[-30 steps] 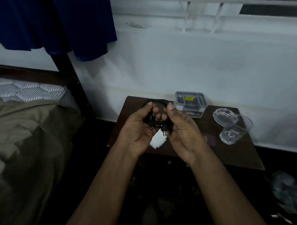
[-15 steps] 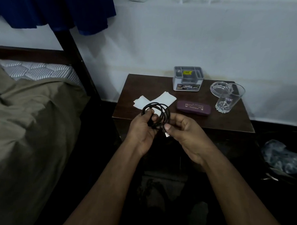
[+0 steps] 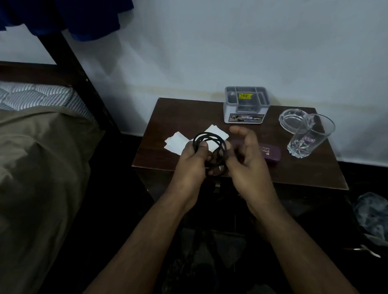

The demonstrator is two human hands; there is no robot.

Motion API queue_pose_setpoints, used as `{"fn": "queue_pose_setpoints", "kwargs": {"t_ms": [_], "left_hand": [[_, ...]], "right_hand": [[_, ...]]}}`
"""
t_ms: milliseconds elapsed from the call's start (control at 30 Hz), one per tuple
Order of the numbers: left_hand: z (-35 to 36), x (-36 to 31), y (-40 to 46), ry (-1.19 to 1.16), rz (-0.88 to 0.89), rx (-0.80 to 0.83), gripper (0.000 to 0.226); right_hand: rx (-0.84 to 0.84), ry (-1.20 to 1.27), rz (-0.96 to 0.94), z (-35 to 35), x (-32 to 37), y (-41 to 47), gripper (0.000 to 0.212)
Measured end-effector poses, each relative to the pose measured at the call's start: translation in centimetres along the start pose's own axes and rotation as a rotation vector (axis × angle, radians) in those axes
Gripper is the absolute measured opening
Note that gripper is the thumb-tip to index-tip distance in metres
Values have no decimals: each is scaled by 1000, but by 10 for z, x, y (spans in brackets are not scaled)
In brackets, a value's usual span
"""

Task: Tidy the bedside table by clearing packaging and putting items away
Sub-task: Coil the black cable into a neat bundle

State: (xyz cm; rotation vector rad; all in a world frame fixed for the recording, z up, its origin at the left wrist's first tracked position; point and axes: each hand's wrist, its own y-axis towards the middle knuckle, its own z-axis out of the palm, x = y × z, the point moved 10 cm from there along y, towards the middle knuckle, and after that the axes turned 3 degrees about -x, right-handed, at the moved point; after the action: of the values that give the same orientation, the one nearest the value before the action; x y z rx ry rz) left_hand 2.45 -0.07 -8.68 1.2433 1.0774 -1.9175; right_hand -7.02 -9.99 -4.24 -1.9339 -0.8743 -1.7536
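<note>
Coiled black cable [image 3: 210, 147] held over the front of the bedside worktop [image 3: 297, 172].

The left hand [image 3: 193, 160] grips the coil, thumb pressed on its loops; the right hand [image 3: 246, 158] sits just beside it with fingers loosely curled, though whether it touches the cable cannot be told. On the worktop lie white paper packaging [image 3: 177, 143], a purple case [image 3: 269, 152], a grey organiser box [image 3: 246, 104], a glass ashtray [image 3: 291, 121] and a drinking glass [image 3: 310, 137].
</note>
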Motion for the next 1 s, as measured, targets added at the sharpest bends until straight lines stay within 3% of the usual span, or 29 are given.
{"fn": "queue_pose_setpoints", "kwargs": {"t_ms": [100,333,400,467,533,600,667,800,900,1000], "left_hand": [[-3,-4,8,99,65,-25,16],[-12,-4,11,249,85,-75,10],[-12,-18,10,435,206,-40,9],[-12,-33,10,723,375,-12,27],[-13,-46,5,880,481,-27,30],[-13,-42,5,798,417,30,21],[-7,-28,3,553,249,170,20],[31,-17,-20,162,107,597,51],[31,-28,-17,56,114,525,37],[27,-18,-11,80,16,447,40]], "right_hand": [[63,-439,-337,3,25,6,31],[124,-468,-392,17,28,3,17],[-57,-175,-210,-5,22,13,20],[-242,224,42,-29,4,19,28],[-303,389,194,-40,-11,22,30],[-289,280,177,-45,-13,25,30],[-231,96,42,-43,-1,27,27],[-153,-309,-269,-31,21,24,15],[-112,-347,-312,-24,26,20,16],[-123,-392,-272,-29,22,22,30]]}}
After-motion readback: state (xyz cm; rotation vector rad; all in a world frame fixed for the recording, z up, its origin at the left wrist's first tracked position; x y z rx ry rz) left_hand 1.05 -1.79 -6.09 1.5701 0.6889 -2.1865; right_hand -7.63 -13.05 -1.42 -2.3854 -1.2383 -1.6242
